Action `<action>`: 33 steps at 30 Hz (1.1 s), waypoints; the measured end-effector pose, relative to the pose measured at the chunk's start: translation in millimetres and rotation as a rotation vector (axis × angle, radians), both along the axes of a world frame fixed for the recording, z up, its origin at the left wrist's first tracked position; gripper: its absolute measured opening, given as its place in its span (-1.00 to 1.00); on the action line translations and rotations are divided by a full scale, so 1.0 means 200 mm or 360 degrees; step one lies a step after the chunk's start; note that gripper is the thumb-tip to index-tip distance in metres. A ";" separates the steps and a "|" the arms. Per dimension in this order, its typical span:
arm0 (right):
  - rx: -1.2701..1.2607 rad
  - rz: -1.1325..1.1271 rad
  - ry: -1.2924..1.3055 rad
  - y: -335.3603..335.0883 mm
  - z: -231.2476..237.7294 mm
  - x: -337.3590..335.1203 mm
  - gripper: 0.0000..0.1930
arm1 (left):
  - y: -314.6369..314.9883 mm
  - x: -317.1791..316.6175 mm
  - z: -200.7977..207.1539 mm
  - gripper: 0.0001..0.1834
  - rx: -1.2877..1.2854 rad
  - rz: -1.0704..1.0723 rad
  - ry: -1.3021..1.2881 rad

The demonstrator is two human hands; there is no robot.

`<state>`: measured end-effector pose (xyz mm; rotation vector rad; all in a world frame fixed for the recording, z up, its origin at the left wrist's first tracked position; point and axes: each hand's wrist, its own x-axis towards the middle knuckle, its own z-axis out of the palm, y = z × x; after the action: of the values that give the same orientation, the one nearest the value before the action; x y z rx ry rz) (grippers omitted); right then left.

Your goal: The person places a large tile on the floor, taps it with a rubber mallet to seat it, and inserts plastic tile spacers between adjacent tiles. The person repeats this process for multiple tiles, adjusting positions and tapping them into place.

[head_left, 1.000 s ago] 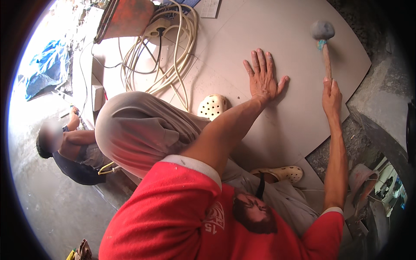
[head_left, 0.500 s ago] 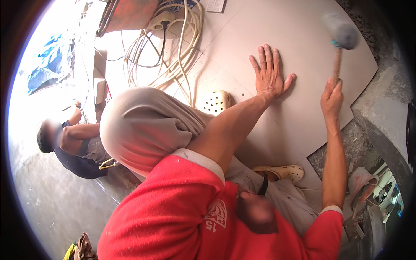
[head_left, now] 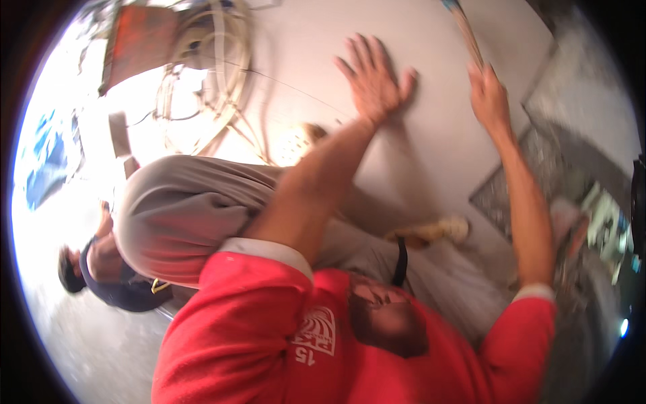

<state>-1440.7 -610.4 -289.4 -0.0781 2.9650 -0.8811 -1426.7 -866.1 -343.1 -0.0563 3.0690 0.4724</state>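
Note:
My left hand (head_left: 374,79) lies flat on a large pale floor tile (head_left: 434,135), its fingers spread and nothing under the palm but the tile. To its right, my right hand (head_left: 489,99) is wrapped round the wooden handle of a mallet (head_left: 469,35). The handle slants up and left over the tile. Only a bit of teal at the handle's top shows; the mallet's head is cut off by the upper edge of the picture, so whether it touches the tile cannot be told.
A pale coiled cable (head_left: 237,91) lies on the tiles at upper left, beside a red-orange panel (head_left: 142,42). My feet wear yellowish clogs (head_left: 437,232). Rough grey ground (head_left: 493,199) borders the tile's stepped right edge. Another person (head_left: 114,273) sits at far left near a blue sheet (head_left: 46,165).
The view has shifted, with most things sliding left in it. The mallet's head has passed out of the top of the picture. My left hand still lies flat on the tile.

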 end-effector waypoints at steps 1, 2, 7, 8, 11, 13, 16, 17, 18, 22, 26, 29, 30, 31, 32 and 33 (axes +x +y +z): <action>0.0039 0.0006 -0.0214 0.05 0.02 0.02 -0.53 | 0.00 0.01 -0.01 0.23 0.0123 -0.0005 0.0007; 0.0059 0.0045 -0.0254 0.11 0.04 0.00 -0.51 | 0.01 -0.01 -0.02 0.24 0.0137 0.0031 0.0041; 0.0195 0.0051 -0.0434 0.32 0.20 0.10 -0.47 | -0.07 0.04 -0.01 0.39 0.0049 -0.0460 0.0129; 0.0139 0.0046 -0.0512 0.35 0.22 0.14 -0.47 | -0.09 0.06 0.00 0.42 -0.0039 -0.0649 0.0043; 0.0320 0.0025 -0.0477 0.45 0.31 0.27 -0.46 | -0.17 0.18 0.06 0.66 -0.0028 -0.1120 -0.0049; 0.0226 0.0055 -0.0501 0.51 0.36 0.35 -0.48 | -0.18 0.25 0.08 0.71 -0.0108 -0.1235 -0.0197; 0.0087 0.0085 -0.0385 0.51 0.40 0.45 -0.50 | -0.19 0.27 0.10 0.69 -0.0220 -0.1258 -0.0199; -0.0040 0.0159 -0.0206 0.49 0.40 0.48 -0.50 | -0.20 0.26 0.10 0.65 -0.0214 -0.1263 -0.0201; -0.0047 0.0098 -0.0184 0.47 0.39 0.51 -0.51 | -0.19 0.26 0.11 0.64 -0.0209 -0.1298 -0.0236; -0.0117 0.0141 -0.0006 0.31 0.27 0.57 -0.58 | -0.21 0.23 0.13 0.61 -0.0264 -0.1316 -0.0272; -0.0163 0.0075 -0.0077 0.26 0.18 0.55 -0.59 | -0.21 0.24 0.12 0.61 -0.0265 -0.1325 -0.0272; -0.0225 -0.0023 -0.0045 0.31 0.19 0.57 -0.57 | -0.17 0.28 0.14 0.60 -0.0168 -0.1300 -0.0241; -0.0286 -0.0054 0.0017 0.31 0.20 0.57 -0.57 | -0.16 0.27 0.14 0.60 -0.0166 -0.1277 -0.0272; -0.0404 -0.0033 0.0198 0.31 0.21 0.58 -0.56 | -0.15 0.27 0.15 0.59 -0.0169 -0.1291 -0.0217; -0.0360 -0.0075 0.0108 0.30 0.22 0.58 -0.56 | -0.15 0.27 0.16 0.58 -0.0219 -0.1288 -0.0251; -0.0373 -0.0082 0.0141 0.29 0.22 0.58 -0.55 | -0.15 0.27 0.17 0.58 -0.0289 -0.1276 -0.0270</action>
<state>-1324.8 -552.0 -245.2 -0.0508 2.9403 -1.2607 -1372.8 -895.4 -309.9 1.0133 2.6392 0.1245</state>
